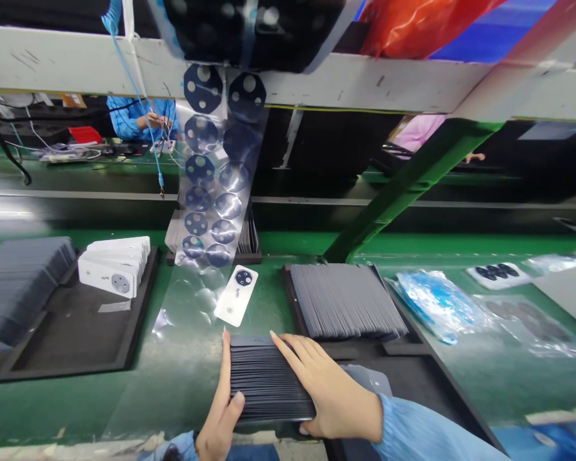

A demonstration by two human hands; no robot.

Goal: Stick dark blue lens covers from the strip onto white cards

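Note:
Between my two hands is a stack of thin dark phone back covers [269,384], its many edges showing as fine lines. My left hand [221,410] is pressed along the stack's left end, fingers pointing forward and thumb on the near part. My right hand [333,387] grips the right end, with its fingertips at the far corner and its thumb low at the near side. Just beyond the stack lies a white phone back cover [235,306] with a dark round camera patch. A clear film strip [208,192] with two columns of round dark patches hangs down behind it.
To the right is a black tray [429,371] with a row of grey covers [345,301]. At left, another black tray [84,342] holds white covers [112,262] and dark ones [24,282]. A bag of blue pieces [441,301] and a slanted green post [408,192] stand further right.

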